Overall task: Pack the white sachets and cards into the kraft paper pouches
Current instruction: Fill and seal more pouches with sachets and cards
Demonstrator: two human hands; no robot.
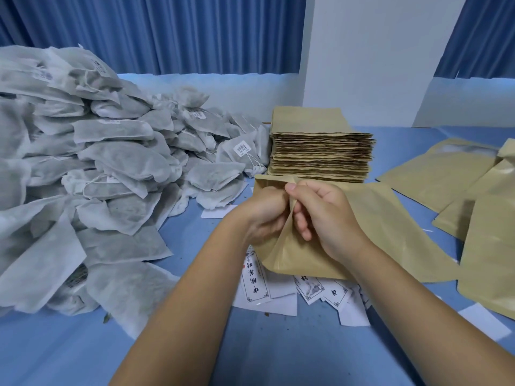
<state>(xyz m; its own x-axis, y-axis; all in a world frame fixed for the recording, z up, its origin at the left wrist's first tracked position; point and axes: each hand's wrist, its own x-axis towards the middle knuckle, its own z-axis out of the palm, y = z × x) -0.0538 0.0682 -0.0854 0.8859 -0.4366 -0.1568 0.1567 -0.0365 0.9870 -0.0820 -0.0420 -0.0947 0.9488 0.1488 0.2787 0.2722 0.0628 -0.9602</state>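
Note:
A kraft paper pouch [384, 235] is held above the blue table in the middle of the view. My left hand [264, 215] and my right hand [320, 213] both pinch its edge at the mouth, side by side. A big heap of white sachets [92, 176] covers the left of the table. White cards [256, 285] with black printed characters lie under the pouch, partly hidden by it. A tall stack of flat kraft pouches [320, 151] stands just behind my hands.
Several kraft pouches [473, 196] lie spread at the right, some with clear windows. A white board [367, 57] leans against the blue curtain [156, 32] at the back. A loose white card [486, 321] lies at the lower right on the blue table [250, 358].

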